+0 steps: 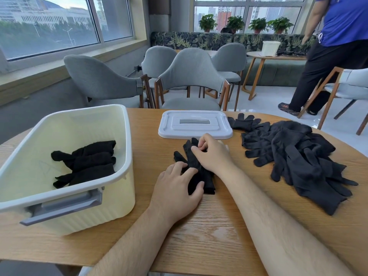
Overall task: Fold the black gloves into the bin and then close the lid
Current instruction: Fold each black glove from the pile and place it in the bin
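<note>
Obscured: both hands covered the middle of the black knit glove (192, 161) being worked on the oval wood-grain table (199, 236). I could not tell whether it was a single glove or two laid together. The heap of loose black knit gloves (298, 156) at right overlapped too much to count. The folded black gloves (87, 164) in the cream rectangular plastic bin (111, 200) looked like three bundles, but their edges merged. The table's near edge was cut off by the frame, as was the upper body of the person in a blue shirt (344, 20) at top right.

Counts: one bin, with one grey handle (65, 206) visible; one white rectangular plastic lid (195, 124); two hands; four grey upholstered chairs (191, 72), one only partly in frame.

Orientation: the worked glove lay flat between bin and heap, just short of the lid. Its long axis ran near-to-far and leaned slightly left, with the cuff toward the wearer and the finger tips pointing at the lid. The lid lay off the bin, flat on the table.

Hands: the left hand (175, 188) lay palm down, fingers straight and spread, pressing the cuff half. The right hand (211, 152) had curled fingers pinching the glove near its finger end.
</note>
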`<action>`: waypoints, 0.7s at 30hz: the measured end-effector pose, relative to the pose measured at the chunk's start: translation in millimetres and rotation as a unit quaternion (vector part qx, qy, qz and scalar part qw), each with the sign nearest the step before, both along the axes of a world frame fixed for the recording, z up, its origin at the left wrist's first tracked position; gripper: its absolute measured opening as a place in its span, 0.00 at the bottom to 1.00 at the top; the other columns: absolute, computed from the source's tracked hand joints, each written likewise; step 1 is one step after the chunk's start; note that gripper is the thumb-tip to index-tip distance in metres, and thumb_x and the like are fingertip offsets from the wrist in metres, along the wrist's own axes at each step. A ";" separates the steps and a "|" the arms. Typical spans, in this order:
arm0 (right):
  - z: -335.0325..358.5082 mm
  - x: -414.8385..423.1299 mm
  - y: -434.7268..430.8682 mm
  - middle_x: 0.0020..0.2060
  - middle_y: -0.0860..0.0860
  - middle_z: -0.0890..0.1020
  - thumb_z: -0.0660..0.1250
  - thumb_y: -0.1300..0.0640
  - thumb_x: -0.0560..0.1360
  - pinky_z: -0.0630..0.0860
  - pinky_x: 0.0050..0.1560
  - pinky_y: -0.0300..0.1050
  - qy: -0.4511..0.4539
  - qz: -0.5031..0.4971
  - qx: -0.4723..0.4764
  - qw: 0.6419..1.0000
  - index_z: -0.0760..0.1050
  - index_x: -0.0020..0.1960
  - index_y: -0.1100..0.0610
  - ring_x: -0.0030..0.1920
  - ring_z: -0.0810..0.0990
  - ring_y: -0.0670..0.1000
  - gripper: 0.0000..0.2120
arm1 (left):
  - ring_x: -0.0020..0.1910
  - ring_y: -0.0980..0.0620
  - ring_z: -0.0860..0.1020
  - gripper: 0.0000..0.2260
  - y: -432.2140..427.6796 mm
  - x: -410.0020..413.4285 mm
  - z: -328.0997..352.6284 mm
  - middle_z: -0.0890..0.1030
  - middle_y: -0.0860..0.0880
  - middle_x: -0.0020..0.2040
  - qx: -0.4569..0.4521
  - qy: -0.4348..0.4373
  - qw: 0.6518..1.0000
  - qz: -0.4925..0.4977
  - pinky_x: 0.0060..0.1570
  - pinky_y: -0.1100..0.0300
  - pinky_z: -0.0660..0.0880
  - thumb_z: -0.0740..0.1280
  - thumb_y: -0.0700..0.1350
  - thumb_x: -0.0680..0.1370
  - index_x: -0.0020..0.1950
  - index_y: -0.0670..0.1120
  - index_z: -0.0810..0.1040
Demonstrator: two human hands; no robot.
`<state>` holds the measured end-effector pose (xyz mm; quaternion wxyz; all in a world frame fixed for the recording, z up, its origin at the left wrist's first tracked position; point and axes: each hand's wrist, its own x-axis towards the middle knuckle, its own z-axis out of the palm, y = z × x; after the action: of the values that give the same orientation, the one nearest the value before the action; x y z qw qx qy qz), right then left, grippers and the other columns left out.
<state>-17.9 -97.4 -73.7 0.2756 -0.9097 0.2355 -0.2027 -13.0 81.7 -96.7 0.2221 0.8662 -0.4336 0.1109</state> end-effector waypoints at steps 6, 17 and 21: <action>-3.1 1.6 -2.6 0.45 0.41 0.78 0.73 0.46 0.75 0.69 0.62 0.52 0.013 -0.006 0.056 0.998 0.70 0.51 0.46 0.54 0.77 0.49 0.13 | 0.42 0.59 0.71 0.15 0.8 -1.5 4.5 0.69 0.57 0.50 -0.018 0.013 1.000 0.003 0.43 0.64 0.70 0.61 0.62 0.77 0.54 0.53 0.75; -9.4 6.5 -18.6 0.56 0.51 0.73 0.56 0.45 0.85 0.65 0.63 0.50 -0.017 -0.145 -0.056 0.988 0.77 0.57 0.48 0.62 0.69 0.56 0.13 | 0.38 0.57 0.69 0.14 2.4 -1.9 6.9 0.68 0.56 0.46 -0.019 0.003 1.000 -0.002 0.38 0.64 0.68 0.62 0.62 0.76 0.46 0.52 0.70; -2.8 3.3 -20.6 0.55 0.46 0.76 0.59 0.47 0.83 0.60 0.61 0.47 -0.060 -0.040 -0.013 0.997 0.77 0.60 0.44 0.63 0.70 0.51 0.10 | 0.38 0.57 0.69 0.14 2.1 -2.4 6.7 0.68 0.56 0.46 -0.024 0.002 1.000 -0.002 0.38 0.64 0.67 0.63 0.62 0.75 0.46 0.51 0.70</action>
<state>-14.7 -118.0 -76.4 0.2687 -0.8895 0.2516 -0.2706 -15.4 83.7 -90.0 0.2436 0.8602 -0.4318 0.1194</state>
